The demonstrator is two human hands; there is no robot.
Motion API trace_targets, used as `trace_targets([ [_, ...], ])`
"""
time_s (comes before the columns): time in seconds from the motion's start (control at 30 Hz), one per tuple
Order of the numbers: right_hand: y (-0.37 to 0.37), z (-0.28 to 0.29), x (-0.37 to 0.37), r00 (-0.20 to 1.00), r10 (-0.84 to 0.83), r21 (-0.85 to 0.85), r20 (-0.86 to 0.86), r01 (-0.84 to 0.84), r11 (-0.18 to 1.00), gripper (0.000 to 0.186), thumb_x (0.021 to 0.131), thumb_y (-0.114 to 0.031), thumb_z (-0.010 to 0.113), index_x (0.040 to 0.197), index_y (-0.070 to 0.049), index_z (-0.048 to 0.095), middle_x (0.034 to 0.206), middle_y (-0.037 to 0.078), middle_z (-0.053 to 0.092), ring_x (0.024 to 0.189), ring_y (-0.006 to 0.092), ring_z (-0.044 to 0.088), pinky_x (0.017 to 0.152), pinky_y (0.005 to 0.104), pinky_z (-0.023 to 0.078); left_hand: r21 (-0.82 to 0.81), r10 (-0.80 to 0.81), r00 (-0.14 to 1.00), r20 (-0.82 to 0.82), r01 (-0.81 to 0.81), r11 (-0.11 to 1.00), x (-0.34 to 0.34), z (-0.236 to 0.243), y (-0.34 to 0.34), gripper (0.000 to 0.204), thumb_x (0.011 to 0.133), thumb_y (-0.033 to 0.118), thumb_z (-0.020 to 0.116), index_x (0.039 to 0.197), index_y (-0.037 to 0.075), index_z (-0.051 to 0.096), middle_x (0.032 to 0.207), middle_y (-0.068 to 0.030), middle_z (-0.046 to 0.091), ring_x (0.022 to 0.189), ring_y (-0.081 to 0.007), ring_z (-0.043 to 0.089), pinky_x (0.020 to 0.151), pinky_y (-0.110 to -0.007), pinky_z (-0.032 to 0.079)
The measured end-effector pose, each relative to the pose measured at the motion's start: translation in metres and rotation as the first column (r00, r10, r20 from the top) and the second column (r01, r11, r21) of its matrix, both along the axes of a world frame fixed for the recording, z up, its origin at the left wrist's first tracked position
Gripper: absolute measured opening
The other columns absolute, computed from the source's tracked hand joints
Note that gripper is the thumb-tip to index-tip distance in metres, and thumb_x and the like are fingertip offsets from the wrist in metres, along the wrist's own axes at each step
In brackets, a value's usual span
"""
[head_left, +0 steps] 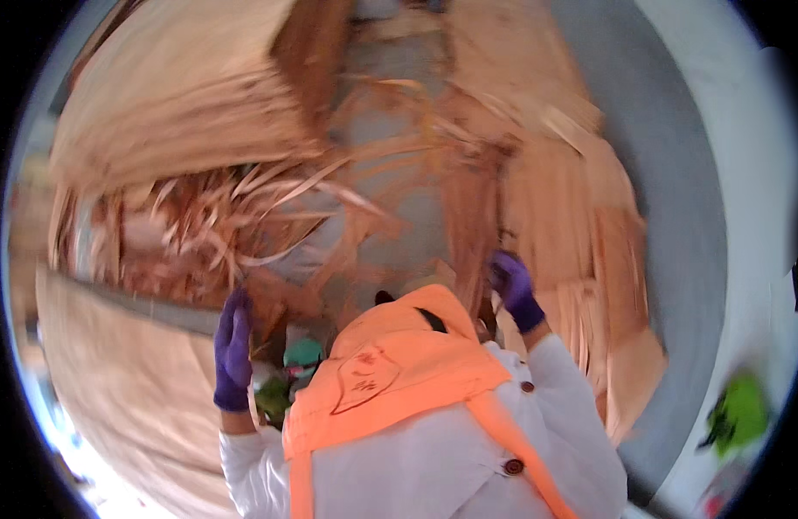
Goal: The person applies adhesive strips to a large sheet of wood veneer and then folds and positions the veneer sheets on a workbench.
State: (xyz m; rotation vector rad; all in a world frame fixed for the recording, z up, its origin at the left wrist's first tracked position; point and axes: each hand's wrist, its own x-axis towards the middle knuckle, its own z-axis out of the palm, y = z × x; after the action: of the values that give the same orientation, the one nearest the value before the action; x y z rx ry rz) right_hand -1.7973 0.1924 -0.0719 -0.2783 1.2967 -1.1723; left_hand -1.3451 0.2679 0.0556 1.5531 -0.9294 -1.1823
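Both of my hands wear purple gloves. My left hand point(233, 350) is raised at the left of my body, its fingers stretched out close to the tips of loose wood veneer strips point(230, 238); I see nothing held in it. My right hand point(516, 290) hangs beside a stack of thin wood veneer sheets point(550, 216), fingers loosely bent and apart, with no object visible in them. Motion blurs the fingers, so any contact with the wood is unclear. An orange apron point(399, 346) covers my front.
A tall veneer stack point(183, 95) stands at the far left, and a broad pale sheet pile point(131, 372) lies at the near left. Torn strips litter the grey floor point(399, 225) between the stacks. A bright green object point(740, 415) sits at the lower right.
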Motion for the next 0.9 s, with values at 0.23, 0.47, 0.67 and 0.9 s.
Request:
trace_targets([
  [0.23, -0.002, -0.064, -0.099, 0.993, 0.079, 0.348, -0.091, -0.043, 0.937, 0.02, 0.086, -0.04, 0.056, 0.094, -0.022, 0.055, 0.053, -0.006, 0.043, 0.04, 0.0091, 0.038, 0.036, 0.0248, 0.032, -0.106, 0.493, 0.802, 0.338, -0.488, 0.867, 0.059, 0.009, 0.026, 0.042, 0.094, 0.021, 0.047, 0.129, -0.001, 0.043, 0.123, -0.0083, 0.051, 0.113, -0.0153, 0.047, 0.097, -0.026, 0.034],
  [0.47, -0.187, -0.103, -0.078, 0.918, 0.378, 0.231, 0.121, -0.396, 0.889, 0.019, 0.086, -0.032, 0.055, 0.094, -0.015, 0.055, 0.074, 0.003, 0.055, 0.057, 0.0175, 0.053, 0.049, 0.0299, 0.043, -0.081, 0.208, 0.039, 0.977, -0.84, 0.536, 0.103, -0.048, 0.066, 0.054, 0.089, 0.037, 0.048, 0.129, 0.001, 0.043, 0.134, -0.0202, 0.04, 0.126, -0.0317, 0.037, 0.104, -0.038, 0.028],
  [0.67, -0.303, -0.065, 0.066, 0.625, 0.762, 0.148, -0.168, -0.749, 0.646, 0.018, 0.084, -0.019, 0.06, 0.097, -0.007, 0.057, 0.077, 0.004, 0.06, 0.06, 0.0144, 0.055, 0.05, 0.0259, 0.042, 0.082, -0.089, 0.057, 0.994, -0.946, 0.313, 0.083, -0.076, 0.06, 0.061, 0.089, 0.044, 0.038, 0.135, 0.005, 0.035, 0.141, -0.0205, 0.03, 0.132, -0.0355, 0.025, 0.106, -0.048, 0.017],
  [0.9, -0.342, -0.025, 0.303, -0.031, 0.942, 0.191, -0.335, -0.981, 0.036, 0.023, 0.086, -0.024, 0.058, 0.101, -0.006, 0.058, 0.074, 0.002, 0.06, 0.055, 0.0091, 0.054, 0.047, 0.0227, 0.042, 0.03, -0.054, 0.013, 0.998, -0.941, 0.336, 0.071, -0.074, 0.065, 0.056, 0.086, 0.029, 0.049, 0.132, 0.001, 0.038, 0.139, -0.0221, 0.032, 0.13, -0.0367, 0.028, 0.106, -0.048, 0.018],
])
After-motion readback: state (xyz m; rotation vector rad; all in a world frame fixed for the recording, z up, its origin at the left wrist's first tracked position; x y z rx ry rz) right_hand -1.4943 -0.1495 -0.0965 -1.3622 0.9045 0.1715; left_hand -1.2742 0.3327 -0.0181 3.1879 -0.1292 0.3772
